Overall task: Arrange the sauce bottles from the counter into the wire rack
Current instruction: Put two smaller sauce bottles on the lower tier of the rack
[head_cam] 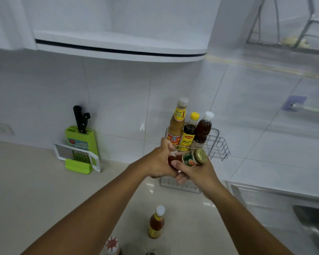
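one jar [193, 157] with a gold lid lies tilted between both hands, just in front of the wire rack [218, 144]. the right hand [197, 173] grips it from below; the left hand [159, 162] closes on its red base. three bottles [189, 128] stand in the rack, and another bottle [156, 222] stands on the counter [44, 181], nearer the person.

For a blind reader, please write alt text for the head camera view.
Two hands, left hand and right hand, hold a gold-lidded jar tilted before a wire rack holding three upright bottles. Another sauce bottle stands on the counter.
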The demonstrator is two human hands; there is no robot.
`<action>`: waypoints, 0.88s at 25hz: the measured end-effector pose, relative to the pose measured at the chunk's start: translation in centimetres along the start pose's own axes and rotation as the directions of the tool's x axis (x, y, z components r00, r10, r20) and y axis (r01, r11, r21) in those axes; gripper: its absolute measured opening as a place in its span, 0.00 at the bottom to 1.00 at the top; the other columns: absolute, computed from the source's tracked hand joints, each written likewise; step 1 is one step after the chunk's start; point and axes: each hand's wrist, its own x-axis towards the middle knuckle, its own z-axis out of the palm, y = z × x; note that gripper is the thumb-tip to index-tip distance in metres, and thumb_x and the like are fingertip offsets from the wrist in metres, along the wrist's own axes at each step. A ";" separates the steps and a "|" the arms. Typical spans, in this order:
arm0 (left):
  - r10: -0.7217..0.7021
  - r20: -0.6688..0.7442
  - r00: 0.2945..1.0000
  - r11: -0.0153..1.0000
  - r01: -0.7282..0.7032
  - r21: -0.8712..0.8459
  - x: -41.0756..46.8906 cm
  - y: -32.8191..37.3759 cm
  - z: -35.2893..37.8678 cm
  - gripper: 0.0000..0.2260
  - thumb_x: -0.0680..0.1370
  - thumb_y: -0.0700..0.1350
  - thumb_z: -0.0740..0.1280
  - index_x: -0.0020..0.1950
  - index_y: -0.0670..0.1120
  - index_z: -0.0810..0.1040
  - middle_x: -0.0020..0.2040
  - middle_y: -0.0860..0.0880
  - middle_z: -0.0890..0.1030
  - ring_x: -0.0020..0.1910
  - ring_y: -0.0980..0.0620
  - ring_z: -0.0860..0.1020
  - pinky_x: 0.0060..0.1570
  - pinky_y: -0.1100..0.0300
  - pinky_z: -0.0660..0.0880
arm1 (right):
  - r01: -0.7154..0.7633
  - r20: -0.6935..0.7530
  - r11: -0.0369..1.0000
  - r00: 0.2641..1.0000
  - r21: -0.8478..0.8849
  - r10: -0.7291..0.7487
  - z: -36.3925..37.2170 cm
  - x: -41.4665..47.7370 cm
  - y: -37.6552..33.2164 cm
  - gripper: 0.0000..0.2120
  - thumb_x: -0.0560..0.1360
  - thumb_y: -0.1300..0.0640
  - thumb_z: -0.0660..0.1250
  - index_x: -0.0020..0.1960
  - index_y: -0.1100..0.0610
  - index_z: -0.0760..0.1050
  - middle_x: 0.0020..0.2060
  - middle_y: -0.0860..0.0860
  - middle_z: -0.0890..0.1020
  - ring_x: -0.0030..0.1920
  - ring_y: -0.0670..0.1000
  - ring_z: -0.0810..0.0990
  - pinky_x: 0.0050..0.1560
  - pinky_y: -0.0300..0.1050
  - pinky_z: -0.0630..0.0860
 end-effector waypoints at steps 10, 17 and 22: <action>-0.441 0.135 0.887 0.892 0.450 -0.040 8.4 -13.4 2.6 0.25 0.81 0.37 0.61 0.78 0.41 0.62 0.75 0.40 0.69 0.72 0.43 0.70 0.57 0.65 0.70 | -0.008 -0.286 0.982 0.957 -0.189 -0.047 0.7 6.9 12.3 0.21 0.63 0.63 0.84 0.53 0.51 0.84 0.46 0.49 0.88 0.47 0.51 0.87 0.48 0.50 0.86; -0.508 0.149 0.848 0.850 0.522 -0.077 11.6 -15.2 6.4 0.26 0.80 0.41 0.61 0.78 0.40 0.62 0.77 0.41 0.67 0.73 0.42 0.69 0.70 0.55 0.69 | -0.071 -0.238 0.949 0.971 -0.306 -0.004 2.0 11.3 13.7 0.18 0.64 0.59 0.83 0.50 0.51 0.80 0.42 0.47 0.85 0.45 0.51 0.85 0.45 0.43 0.83; -0.512 0.151 0.846 0.841 0.529 -0.115 12.5 -15.3 6.9 0.19 0.73 0.41 0.60 0.62 0.39 0.78 0.57 0.40 0.80 0.60 0.39 0.78 0.52 0.55 0.75 | -0.053 -0.183 0.921 0.983 -0.387 -0.020 3.6 13.4 14.7 0.19 0.66 0.56 0.83 0.53 0.59 0.83 0.43 0.48 0.84 0.46 0.50 0.84 0.36 0.24 0.71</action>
